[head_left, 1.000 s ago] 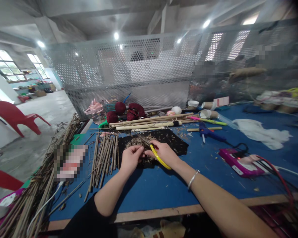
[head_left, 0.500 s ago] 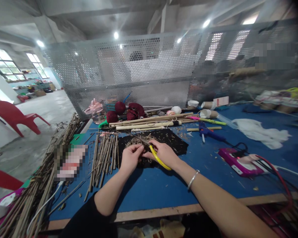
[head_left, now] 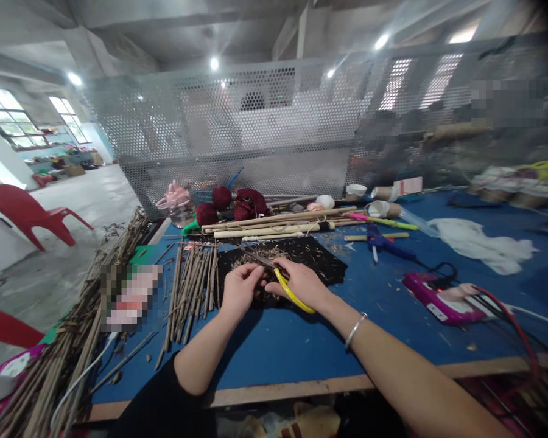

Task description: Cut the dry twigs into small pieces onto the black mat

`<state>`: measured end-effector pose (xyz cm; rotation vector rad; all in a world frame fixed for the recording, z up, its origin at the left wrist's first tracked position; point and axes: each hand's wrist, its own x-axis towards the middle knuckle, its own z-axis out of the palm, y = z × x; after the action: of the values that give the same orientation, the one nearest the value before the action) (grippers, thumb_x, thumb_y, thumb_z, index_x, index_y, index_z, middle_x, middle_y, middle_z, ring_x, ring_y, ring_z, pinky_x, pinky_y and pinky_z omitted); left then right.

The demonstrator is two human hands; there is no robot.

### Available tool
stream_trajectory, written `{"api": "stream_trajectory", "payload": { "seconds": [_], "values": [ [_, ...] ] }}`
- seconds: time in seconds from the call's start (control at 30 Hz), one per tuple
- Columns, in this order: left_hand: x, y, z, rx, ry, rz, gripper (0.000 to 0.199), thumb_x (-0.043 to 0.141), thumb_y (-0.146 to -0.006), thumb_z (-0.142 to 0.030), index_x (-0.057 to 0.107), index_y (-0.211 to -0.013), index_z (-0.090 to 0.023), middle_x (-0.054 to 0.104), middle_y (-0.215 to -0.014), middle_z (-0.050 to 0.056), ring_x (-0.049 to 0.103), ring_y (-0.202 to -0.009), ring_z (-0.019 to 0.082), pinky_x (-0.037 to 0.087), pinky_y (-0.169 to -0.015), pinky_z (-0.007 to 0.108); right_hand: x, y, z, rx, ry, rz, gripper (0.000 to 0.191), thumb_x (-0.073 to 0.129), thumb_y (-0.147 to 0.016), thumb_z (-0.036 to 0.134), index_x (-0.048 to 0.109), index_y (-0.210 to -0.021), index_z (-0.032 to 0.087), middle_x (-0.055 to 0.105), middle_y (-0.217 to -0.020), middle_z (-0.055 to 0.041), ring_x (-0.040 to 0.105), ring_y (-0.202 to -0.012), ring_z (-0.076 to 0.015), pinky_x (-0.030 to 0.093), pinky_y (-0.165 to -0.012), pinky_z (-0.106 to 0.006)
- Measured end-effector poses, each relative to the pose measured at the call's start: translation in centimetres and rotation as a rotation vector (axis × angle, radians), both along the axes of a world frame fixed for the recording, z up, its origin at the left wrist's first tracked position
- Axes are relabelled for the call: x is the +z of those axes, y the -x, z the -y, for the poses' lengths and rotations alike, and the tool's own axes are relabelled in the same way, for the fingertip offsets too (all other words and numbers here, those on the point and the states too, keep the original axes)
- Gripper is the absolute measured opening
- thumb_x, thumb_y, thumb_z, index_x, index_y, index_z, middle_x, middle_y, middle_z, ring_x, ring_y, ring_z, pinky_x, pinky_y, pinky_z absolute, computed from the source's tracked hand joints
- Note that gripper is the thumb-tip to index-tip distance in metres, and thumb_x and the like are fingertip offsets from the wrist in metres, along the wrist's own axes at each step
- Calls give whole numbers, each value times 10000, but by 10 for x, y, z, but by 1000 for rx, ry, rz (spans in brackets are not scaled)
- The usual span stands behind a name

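Observation:
Yellow-handled scissors (head_left: 293,293) are in my right hand (head_left: 301,283), their blades pointing up and left over a black cloth (head_left: 322,258) strewn with small brown plant bits. Just left of the blades, my left hand (head_left: 240,291) is pinched, its thumb and index finger together; whatever lies between them is too small to make out. The fingertips of both hands are close to each other above the cloth. Cut brown sticks (head_left: 192,286) lie in a row left of my left hand.
Long bundled twigs (head_left: 68,340) line the table's left edge. Behind the cloth are pale sticks (head_left: 265,228) and dark red balls (head_left: 221,198). To the right are a blue glue gun (head_left: 388,245), a magenta power strip (head_left: 442,298) with cables and white cloth (head_left: 479,240).
My right thumb has shifted slightly near the scissors, and the view has moved a little. Both hands otherwise stay in nearly the same place.

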<state>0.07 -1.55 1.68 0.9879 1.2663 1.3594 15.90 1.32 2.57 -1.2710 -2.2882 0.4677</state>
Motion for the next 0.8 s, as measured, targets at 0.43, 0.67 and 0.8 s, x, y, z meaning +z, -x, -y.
{"api": "stream_trajectory", "payload": {
  "seconds": [0.43,0.67,0.8],
  "values": [
    [-1,3,-1,57,-15,8,340,654,-643,-413,627,-823,-126,649,-716,47,579,-540,99,382,-399,150,5,0,3,10,15,7,546,584,-667,584,516,-1080,234,627,-864,-40,567,-711,-166,365,-602,-237],
    [0,2,-1,24,-26,-14,311,635,-670,-391,633,-833,-125,648,-728,47,573,-547,93,376,-396,141,0,1,0,2,19,19,457,549,-707,565,557,-1026,237,633,-777,-26,562,-667,-161,351,-562,-228],
    [-1,2,-1,39,-9,-23,347,642,-660,-405,640,-875,-132,658,-742,55,591,-574,111,396,-411,156,-3,-1,-5,-26,11,-25,463,537,-720,555,559,-1045,226,630,-746,-26,549,-632,-151,345,-543,-219]
  ]
}}
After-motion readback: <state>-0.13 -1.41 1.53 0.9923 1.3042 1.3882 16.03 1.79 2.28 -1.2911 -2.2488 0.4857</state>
